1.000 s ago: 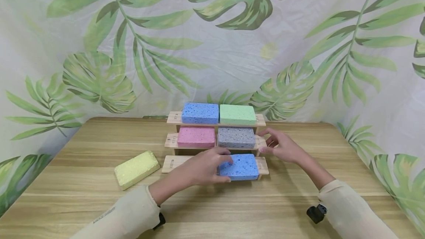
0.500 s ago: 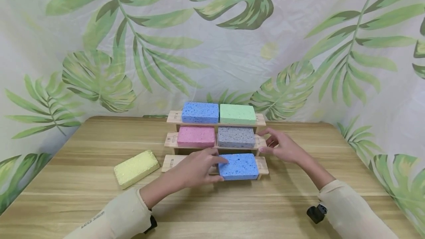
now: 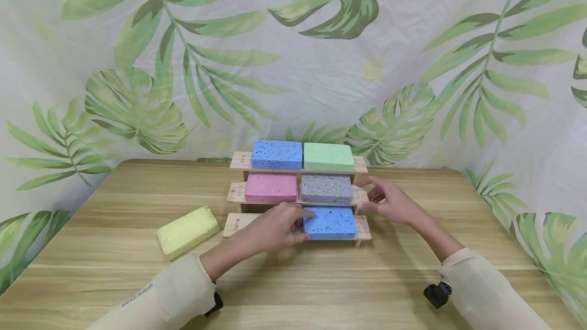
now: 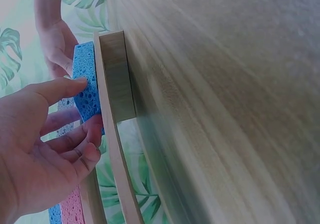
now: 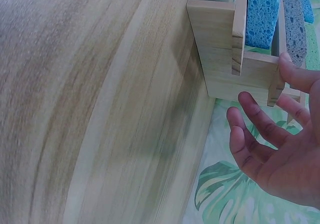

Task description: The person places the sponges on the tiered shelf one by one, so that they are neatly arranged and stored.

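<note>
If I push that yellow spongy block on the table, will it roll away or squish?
The yellow sponge probably won't roll: it is a flat brick shape lying on its broad face on the table. Its pitted, holey surface suggests it is soft and light, so it would likely squish under a finger and slide rather than tip.

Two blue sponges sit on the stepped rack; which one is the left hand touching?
The blue sponge on the lowest step, right side, in front of the grey sponge. The left hand touches its left end; the other blue sponge sits untouched on the top step.
</note>
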### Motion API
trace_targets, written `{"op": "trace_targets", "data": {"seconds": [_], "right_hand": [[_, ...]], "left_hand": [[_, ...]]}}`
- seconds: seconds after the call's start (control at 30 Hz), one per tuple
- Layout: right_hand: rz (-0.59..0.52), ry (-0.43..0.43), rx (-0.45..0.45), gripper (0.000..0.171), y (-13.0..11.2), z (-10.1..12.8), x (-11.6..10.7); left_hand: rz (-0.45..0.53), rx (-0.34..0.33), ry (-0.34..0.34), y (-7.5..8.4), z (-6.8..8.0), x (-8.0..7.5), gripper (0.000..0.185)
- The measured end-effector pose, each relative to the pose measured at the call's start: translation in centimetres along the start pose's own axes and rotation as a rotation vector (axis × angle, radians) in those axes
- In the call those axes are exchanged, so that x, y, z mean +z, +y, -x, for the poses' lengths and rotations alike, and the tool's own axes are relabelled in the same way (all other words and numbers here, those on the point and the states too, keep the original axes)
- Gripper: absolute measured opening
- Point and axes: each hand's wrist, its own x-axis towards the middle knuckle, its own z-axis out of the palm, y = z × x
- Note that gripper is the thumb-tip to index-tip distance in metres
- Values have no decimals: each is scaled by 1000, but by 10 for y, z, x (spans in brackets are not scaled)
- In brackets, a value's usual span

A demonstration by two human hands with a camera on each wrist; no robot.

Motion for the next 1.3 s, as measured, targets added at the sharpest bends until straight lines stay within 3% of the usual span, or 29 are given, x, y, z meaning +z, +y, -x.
{"op": "trace_targets", "data": {"seconds": [0.87, 1.07, 1.3], "right_hand": [[1, -1, -17, 50, 2, -2, 2], [4, -5, -10, 51, 2, 0, 1], [6, -5, -8, 51, 1, 1, 0]], "left_hand": [[87, -30, -9, -6, 0, 1, 42], [201, -21, -6, -12, 6, -4, 44], [177, -12, 36, -14, 20, -17, 43]]}}
